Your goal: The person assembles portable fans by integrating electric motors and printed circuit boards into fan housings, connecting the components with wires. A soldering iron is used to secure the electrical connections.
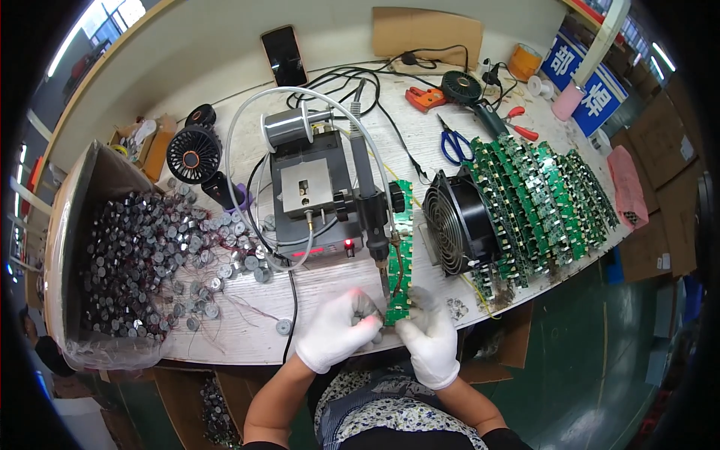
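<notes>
A long green circuit board strip (402, 262) lies under the soldering iron (372, 217), which hangs tip down from a solder feeding machine (311, 191). My right hand (431, 337), in a white glove, has its fingers closed at the near end of the strip, on its right edge. My left hand (339, 330), also gloved, is left of the strip, close to the iron's tip. Its fingers are curled together; what they hold, if anything, is too small to make out. A roll of solder wire (287, 129) sits on the machine.
To the left, a box (112, 169) spills small round motors (142, 262) with thin wires. A black fan (454, 225) stands right of the iron, beside rows of green boards (540, 210). Blue-handled scissors (455, 145), a handheld fan (193, 154) and a phone (284, 56) are farther back.
</notes>
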Tool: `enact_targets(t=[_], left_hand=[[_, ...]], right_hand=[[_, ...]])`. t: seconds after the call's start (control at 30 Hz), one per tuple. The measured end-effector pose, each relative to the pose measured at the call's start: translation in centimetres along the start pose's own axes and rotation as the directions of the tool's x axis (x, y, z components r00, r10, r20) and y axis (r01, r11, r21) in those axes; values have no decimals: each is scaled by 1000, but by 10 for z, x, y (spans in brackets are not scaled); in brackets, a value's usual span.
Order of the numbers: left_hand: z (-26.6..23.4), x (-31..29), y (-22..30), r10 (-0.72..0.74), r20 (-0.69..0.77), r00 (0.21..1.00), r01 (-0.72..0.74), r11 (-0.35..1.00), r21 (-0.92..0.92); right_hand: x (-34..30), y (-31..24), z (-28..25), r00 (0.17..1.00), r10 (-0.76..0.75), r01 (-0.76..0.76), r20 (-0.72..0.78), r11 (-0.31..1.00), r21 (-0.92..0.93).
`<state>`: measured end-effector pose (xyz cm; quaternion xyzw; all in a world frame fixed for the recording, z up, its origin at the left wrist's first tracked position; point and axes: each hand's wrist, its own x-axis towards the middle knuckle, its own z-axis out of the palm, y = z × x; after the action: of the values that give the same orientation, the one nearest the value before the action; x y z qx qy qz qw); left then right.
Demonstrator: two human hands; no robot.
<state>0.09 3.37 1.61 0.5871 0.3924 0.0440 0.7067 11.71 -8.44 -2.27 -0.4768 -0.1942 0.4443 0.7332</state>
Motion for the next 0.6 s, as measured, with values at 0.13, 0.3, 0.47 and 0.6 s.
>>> enact_targets(t=[0.13, 0.3, 0.47, 0.6], left_hand=[[-2, -14, -22, 450, -161, 878, -381, 863, 333], [-33, -45, -27, 739, -379, 557, -389, 635, 667], [-54, -66, -35, 640, -475, 604, -28, 612, 790], [-53, -65, -46, 568, -419, 708, 88, 517, 851]], right_hand=[[-8, 3, -3, 994, 90, -95, -68, 993, -72], [-21, -1, -9, 998, 5, -20, -64, 973, -229], [-19, -6, -11, 991, -130, 129, 41, 796, -591], [-20, -2, -12, 992, -117, 126, 50, 837, -533]])
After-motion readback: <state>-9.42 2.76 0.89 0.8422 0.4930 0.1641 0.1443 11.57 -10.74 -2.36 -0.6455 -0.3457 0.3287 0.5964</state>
